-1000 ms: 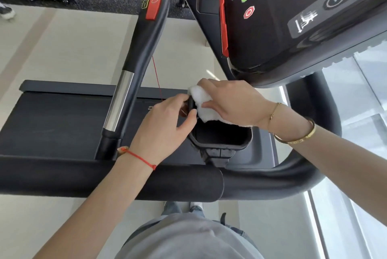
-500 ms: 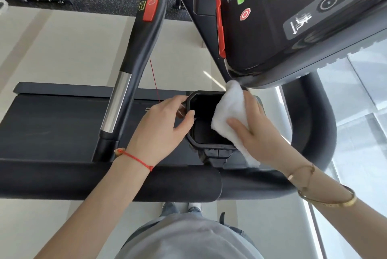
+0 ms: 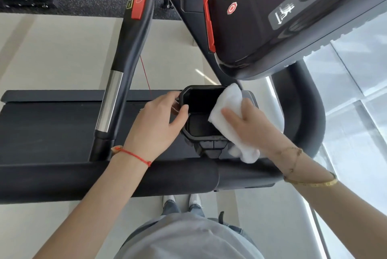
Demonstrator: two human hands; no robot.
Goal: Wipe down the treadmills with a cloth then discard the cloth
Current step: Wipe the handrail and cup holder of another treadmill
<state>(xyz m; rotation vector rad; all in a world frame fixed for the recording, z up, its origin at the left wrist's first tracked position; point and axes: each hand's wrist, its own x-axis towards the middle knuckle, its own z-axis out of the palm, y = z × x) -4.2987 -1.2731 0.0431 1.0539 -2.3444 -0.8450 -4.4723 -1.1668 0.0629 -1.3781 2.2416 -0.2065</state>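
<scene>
One white cloth (image 3: 228, 112), folded into a thick pad, lies draped over the right rim of the treadmill's black cup holder (image 3: 201, 135), its lower end hanging down past the holder's near-right corner onto the front crossbar (image 3: 146, 177). It looks light, soft and limp, likely a bit damp, so it should bunch and slide rather than keep shape; best hold is flat-palmed on the folded middle, or a pinch at the dangling lower end when it goes to the bin. The right hand (image 3: 253, 131) presses it with fingers laid fairly straight over the fabric, thumb hidden, so cannot tell if it also pinches. The left hand (image 3: 155, 126) steadies the holder's left rim, thumb and fingers curled round the edge. The holder itself reads as rigid plastic, deep and dark inside, its rim fixed enough to brace against. Left of it runs the handrail (image 3: 117, 82) with a chrome section and a red button; above right, the console (image 3: 282, 18) overhangs the holder's far-right corner, near the cloth's top edge. Belt deck (image 3: 46, 124) lies beyond the left hand.
</scene>
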